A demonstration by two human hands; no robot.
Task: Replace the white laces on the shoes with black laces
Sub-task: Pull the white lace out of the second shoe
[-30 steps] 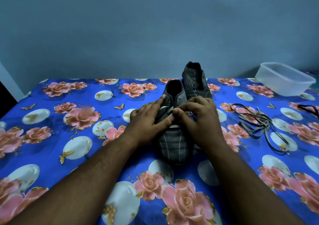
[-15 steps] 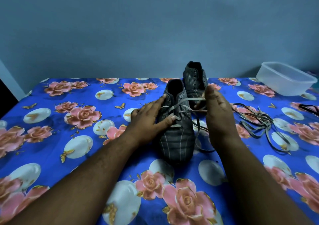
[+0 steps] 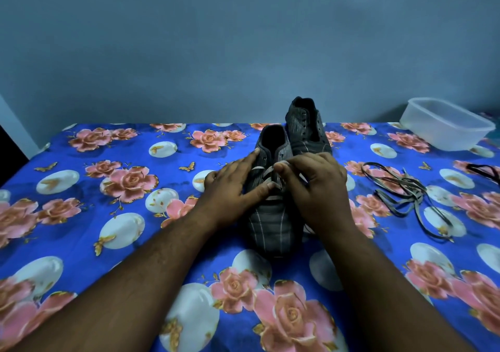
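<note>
A dark grey shoe (image 3: pixel 270 227) stands toe toward me at the table's middle, with a white lace (image 3: pixel 263 172) crossing its eyelets. My left hand (image 3: pixel 232 189) lies flat on the shoe's left side, fingers straight, thumb pressing near the laces. My right hand (image 3: pixel 311 186) is curled over the shoe's right side, its fingertips pinching the white lace near the upper eyelets. The second dark shoe (image 3: pixel 307 127) stands behind, with no lace visible in it. A loose pile of laces (image 3: pixel 403 189) lies to the right on the cloth.
A blue floral cloth (image 3: pixel 121 216) covers the table. A clear plastic tub (image 3: pixel 446 124) sits at the back right. A dark lace end (image 3: pixel 484 169) shows at the right edge. A plain wall stands behind the table.
My right hand, which half a second ago had pulled a lace out to the right, has come back over the shoe and pinches the lace at the eyelets. My left hand stays put.
</note>
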